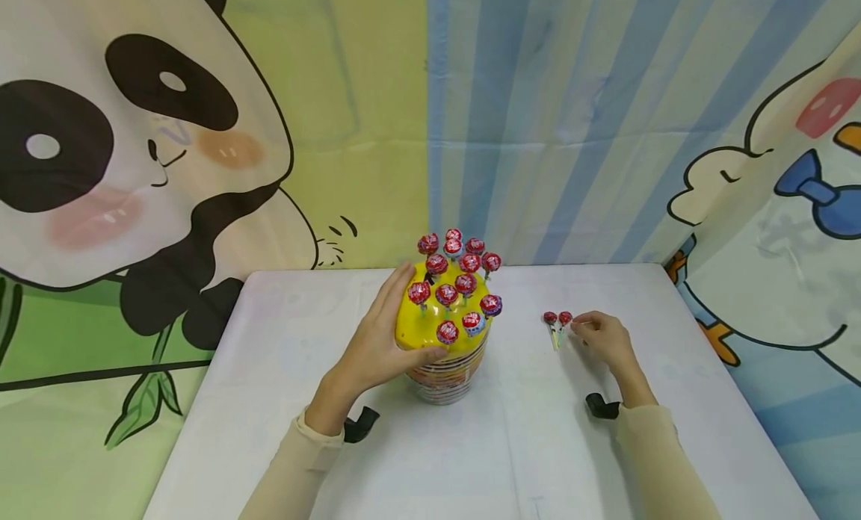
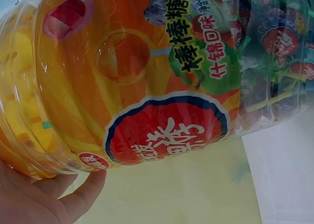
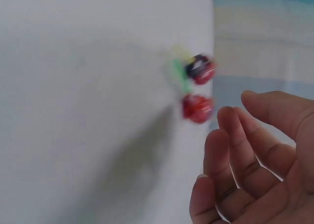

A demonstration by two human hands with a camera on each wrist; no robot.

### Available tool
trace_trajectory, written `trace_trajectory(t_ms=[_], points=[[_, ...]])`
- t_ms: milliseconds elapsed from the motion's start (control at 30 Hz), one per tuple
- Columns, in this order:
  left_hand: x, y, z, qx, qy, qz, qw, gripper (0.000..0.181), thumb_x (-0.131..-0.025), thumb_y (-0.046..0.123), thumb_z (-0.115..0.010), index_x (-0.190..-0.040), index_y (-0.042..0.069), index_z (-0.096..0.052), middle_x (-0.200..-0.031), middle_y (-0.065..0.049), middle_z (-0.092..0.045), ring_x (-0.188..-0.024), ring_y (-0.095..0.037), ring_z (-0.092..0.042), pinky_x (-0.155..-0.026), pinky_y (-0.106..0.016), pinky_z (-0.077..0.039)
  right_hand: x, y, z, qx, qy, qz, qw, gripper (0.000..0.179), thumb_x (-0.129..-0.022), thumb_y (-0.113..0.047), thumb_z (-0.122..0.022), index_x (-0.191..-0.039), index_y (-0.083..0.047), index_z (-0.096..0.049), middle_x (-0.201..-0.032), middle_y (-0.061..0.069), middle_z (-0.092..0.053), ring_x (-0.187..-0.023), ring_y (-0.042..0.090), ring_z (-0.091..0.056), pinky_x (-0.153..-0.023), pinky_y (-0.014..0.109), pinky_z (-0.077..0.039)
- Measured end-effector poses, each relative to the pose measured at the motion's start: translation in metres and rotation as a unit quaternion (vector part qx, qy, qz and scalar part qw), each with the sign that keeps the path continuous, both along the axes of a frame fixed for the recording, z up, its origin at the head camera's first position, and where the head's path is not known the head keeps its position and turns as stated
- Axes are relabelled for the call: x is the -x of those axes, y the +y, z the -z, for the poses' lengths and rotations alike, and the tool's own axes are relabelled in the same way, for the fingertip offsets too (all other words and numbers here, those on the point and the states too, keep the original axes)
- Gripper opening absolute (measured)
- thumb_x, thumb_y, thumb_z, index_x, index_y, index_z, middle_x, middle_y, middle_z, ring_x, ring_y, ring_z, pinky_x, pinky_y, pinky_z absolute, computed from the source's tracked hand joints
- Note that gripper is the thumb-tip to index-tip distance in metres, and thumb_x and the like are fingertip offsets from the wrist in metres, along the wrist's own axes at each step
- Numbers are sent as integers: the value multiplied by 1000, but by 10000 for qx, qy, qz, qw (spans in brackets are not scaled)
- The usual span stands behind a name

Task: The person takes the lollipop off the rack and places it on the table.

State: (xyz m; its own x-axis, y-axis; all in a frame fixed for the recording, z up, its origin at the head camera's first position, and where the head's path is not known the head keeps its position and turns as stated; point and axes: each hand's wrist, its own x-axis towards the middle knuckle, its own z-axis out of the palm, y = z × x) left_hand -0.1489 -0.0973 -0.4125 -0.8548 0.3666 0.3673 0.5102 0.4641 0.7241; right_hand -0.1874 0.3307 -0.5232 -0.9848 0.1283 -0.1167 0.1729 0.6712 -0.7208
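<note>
A clear plastic lollipop jar [image 1: 444, 389] stands upright on the table, its yellow lid [image 1: 412, 327] studded with several red-wrapped lollipops [image 1: 446, 294] on sticks. My left hand [image 1: 373, 348] grips the lid's left side, thumb across the front and fingers toward the back. Up close in the left wrist view, the jar shows an orange label [image 2: 117, 57] and wrapped candy inside. To the right, two lollipops lie side by side on the table, one dark and red [image 3: 201, 68], the other red [image 3: 197, 109]. My right hand [image 1: 602, 341] is right beside their heads, fingers loosely bent and holding nothing.
The white table [image 1: 511, 445] runs back to a printed cloth backdrop [image 1: 377, 131] with a panda at left and a duck at right. Black curved pieces [image 1: 361, 424] stick out at both wrists.
</note>
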Motion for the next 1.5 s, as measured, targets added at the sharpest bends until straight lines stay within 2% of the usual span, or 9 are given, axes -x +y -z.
trace_trajectory(t_ms=[167,233,333,433,567,767,900,1233,1500], points=[[0,-1,0,-14,43,18,10000,114,-73,56,-83,-162,27,-16,-165,11,-11,-145,-20,-27,-106,-51,-40,-11,-23,-33,252,714,-307,9967,35,-100,-34,-62,-121,-6,-68,-105,14,-71,-90,29,-66,-68,33,-50],[0,-1,-1,-17,37,23,10000,114,-74,56,-83,-161,31,-15,-165,9,-12,-146,-20,-27,-106,-51,-40,-19,-39,-54,569,979,-431,9926,32,-100,-30,-63,-120,-6,-69,-107,16,-71,-92,21,-67,-73,28,-52],[0,-1,-1,-25,-5,27,10000,114,-73,56,-83,-161,31,-15,-165,10,-11,-146,-19,-27,-107,-51,-40,-29,-59,-77,1086,1430,-601,9819,27,-99,-25,-66,-118,-6,-70,-107,15,-71,-91,10,-67,-75,20,-52],[0,-1,-1,-23,-30,26,10000,114,-73,57,-83,-161,31,-15,-165,12,-11,-146,-19,-26,-107,-51,-39,-39,-77,-95,1540,1931,-808,9656,21,-97,-12,-67,-116,-4,-71,-103,15,-71,-86,14,-67,-74,19,-52],[0,-1,0,-32,13,35,10000,114,-73,56,-83,-161,35,-13,-165,10,-12,-146,-19,-27,-107,-52,-39,-49,-100,-111,2062,2589,-1290,9348,19,-93,0,-68,-112,-3,-72,-99,13,-69,-82,23,-63,-68,23,-48],[0,-2,1,-53,48,40,10000,114,-73,55,-84,-160,37,-12,-165,10,-12,-145,-20,-27,-107,-53,-39,-61,-129,-125,2697,3009,-2127,8897,21,-92,8,-65,-112,3,-69,-104,16,-68,-90,23,-61,-73,27,-50],[0,-2,1,-50,28,21,10000,115,-73,56,-84,-160,37,-12,-164,13,-11,-145,-20,-28,-108,-53,-39,-63,-144,-126,2789,3190,-2458,8718,25,-91,13,-63,-114,5,-68,-106,16,-68,-95,24,-60,-82,29,-50],[-1,-1,1,-84,-29,30,10000,114,-74,55,-83,-160,38,-12,-165,12,-11,-144,-20,-30,-107,-52,-40,-62,-159,-124,2818,3043,-2528,8741,30,-88,16,-65,-114,2,-69,-107,11,-70,-96,24,-59,-84,29,-50],[-1,0,-1,-79,-21,20,10000,114,-73,56,-83,-160,38,-12,-164,13,-11,-145,-20,-29,-107,-53,-39,-60,-162,-123,2997,3174,-2650,8598,25,-89,14,-66,-111,4,-69,-104,11,-69,-92,24,-56,-83,28,-50]])
